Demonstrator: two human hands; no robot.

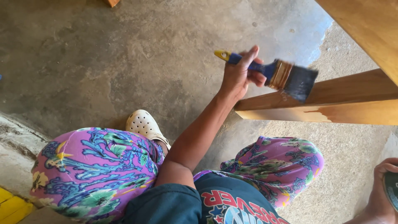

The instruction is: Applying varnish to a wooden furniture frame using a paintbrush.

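Between left fingers point(248, 62): paintbrush point(286, 76), seemingly touching wood point(331, 99).

Brush bristles point(300, 83) motion-blurred; round tin point(391, 188) in right hand point(381, 191) edge-cropped.

I see no labels, signs or screens here; the one possible package is the round dark tin point(391, 190) at the lower right edge, cut off by the frame, gripped in my right hand point(380, 191); its greenish-grey top shows a paler rim; whether it carries a label I cannot tell.
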